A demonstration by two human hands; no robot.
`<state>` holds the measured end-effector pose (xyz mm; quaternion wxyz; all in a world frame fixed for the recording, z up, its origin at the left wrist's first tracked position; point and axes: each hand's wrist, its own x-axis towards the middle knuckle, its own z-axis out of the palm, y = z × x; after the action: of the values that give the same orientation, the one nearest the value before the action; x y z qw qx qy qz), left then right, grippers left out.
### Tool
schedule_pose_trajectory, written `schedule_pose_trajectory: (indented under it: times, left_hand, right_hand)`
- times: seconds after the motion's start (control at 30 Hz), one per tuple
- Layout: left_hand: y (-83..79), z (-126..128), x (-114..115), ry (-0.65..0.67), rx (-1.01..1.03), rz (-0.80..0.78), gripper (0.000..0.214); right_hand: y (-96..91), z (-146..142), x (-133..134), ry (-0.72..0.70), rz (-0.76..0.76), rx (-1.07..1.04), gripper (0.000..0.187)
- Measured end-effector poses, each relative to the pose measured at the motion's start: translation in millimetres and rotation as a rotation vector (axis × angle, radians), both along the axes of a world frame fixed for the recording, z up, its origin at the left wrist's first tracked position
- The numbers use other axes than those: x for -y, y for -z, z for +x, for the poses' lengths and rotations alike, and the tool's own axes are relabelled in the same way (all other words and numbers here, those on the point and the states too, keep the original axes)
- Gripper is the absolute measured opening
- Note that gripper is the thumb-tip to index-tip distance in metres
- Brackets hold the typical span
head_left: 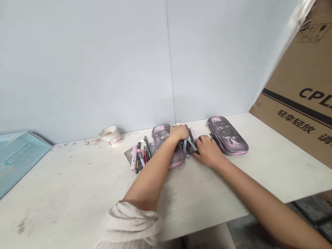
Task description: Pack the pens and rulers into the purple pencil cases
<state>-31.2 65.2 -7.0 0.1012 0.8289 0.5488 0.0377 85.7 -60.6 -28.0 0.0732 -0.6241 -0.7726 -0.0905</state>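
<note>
Two hands over the table (77,180). Left hand (178,132): partly closed, draped across the upper edge of an oval pink-and-grey pencil case (166,136), grip not confirmable. Right hand (207,150): partly closed, fingertips (201,139) against dark flat strips (190,145) lying between the cases, grip likewise not confirmable. Matching case (227,135) just beside the right hand, on its far side. Loose pens and markers (140,155) left of the first case, atop a dark sheet (129,154). Paper cup (111,135) near the wall. Blue flat board (18,159) at the table's left end. Cardboard carton (298,86) at right.
</note>
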Motion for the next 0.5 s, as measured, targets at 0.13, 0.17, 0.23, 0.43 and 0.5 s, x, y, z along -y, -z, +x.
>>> schedule_pose_trajectory:
  times: [0.13, 0.17, 0.23, 0.43, 0.5]
  left_hand:
    - [-0.2, -1.3, -4.0, 0.043, -0.017, -0.009, 0.035]
    - [-0.5, -1.8, -4.0, 0.055, -0.015, -0.015, 0.034]
    - [-1.7, -1.8, -1.7, 0.083, 0.0, -0.019, 0.033]
    - [-10.8, 8.7, 17.6, 0.337, 0.115, 0.072, 0.032]
    - [-14.1, 12.2, 24.2, 0.463, 0.159, 0.197, 0.033]
  right_hand:
    - [6.6, 3.7, -4.4, 0.041, 0.027, 0.018, 0.027]
    - [8.1, 5.3, -5.4, 0.056, 0.031, 0.027, 0.025]
    - [9.5, 8.8, -7.4, 0.087, 0.046, 0.036, 0.023]
    - [-3.5, 26.7, -9.4, 0.273, 0.193, -0.159, 0.027]
    - [-10.8, 37.6, -8.4, 0.297, 0.237, -0.259, 0.028]
